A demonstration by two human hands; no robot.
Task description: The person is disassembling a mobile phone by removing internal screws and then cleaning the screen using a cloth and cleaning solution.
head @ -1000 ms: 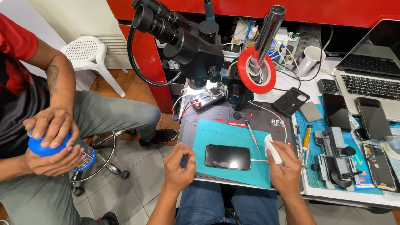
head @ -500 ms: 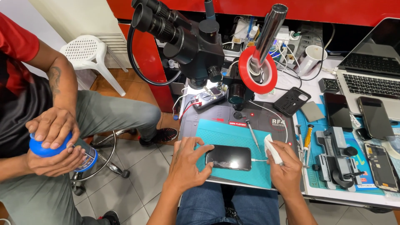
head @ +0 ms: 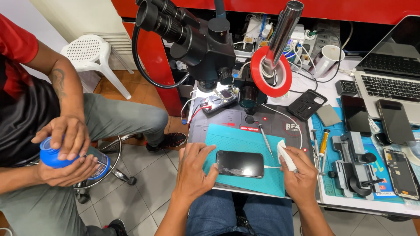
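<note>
Now my left hand (head: 194,170), fingers spread, steadies the dark phone (head: 240,164) lying flat on the teal mat (head: 245,140), long axis left-right; my right hand (head: 299,172) pinches a white wipe (head: 284,155) just right of it.

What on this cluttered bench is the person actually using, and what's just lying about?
In use:
- left hand at the black smartphone
- right hand holding a white folded wipe
- teal rubber work mat

Lying about:
- silver laptop
- white mug
- red tape roll
- orange-handled screwdriver
</note>
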